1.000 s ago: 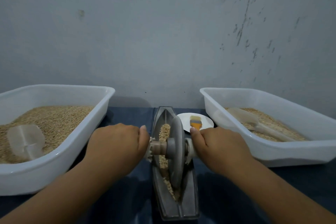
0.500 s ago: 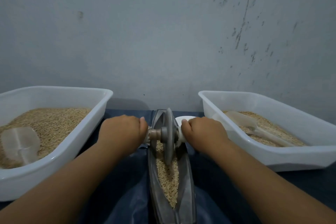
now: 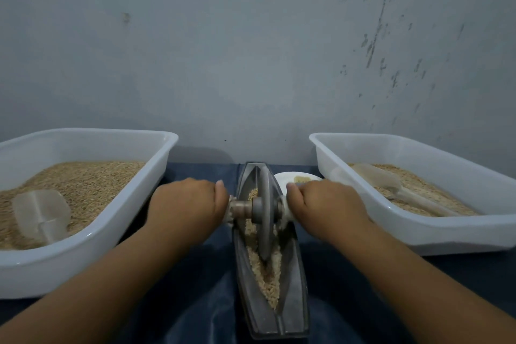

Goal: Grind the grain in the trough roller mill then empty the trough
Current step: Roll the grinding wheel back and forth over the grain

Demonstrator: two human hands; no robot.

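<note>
A grey boat-shaped trough (image 3: 296, 307) lies lengthwise in front of me on the blue cloth. Tan grain (image 3: 268, 276) fills its groove. A grey roller wheel (image 3: 265, 220) stands upright in the groove, about mid-length toward the far end. Its axle sticks out to both sides. My left hand (image 3: 190, 209) grips the left axle handle, and my right hand (image 3: 326, 207) grips the right one. Both handle ends are hidden inside my fists.
A white tub (image 3: 92, 243) with grain and a clear scoop (image 3: 42, 215) stands at left. Another white tub (image 3: 446, 234) with grain and a scoop (image 3: 391, 184) stands at right. A white plate (image 3: 284, 179) with a brush lies behind the trough. A grey wall rises close behind.
The wheel rolled from mid-trough to the far end half a second ago, and has now come back a little toward me. Both hands kept their grip on the axle.
</note>
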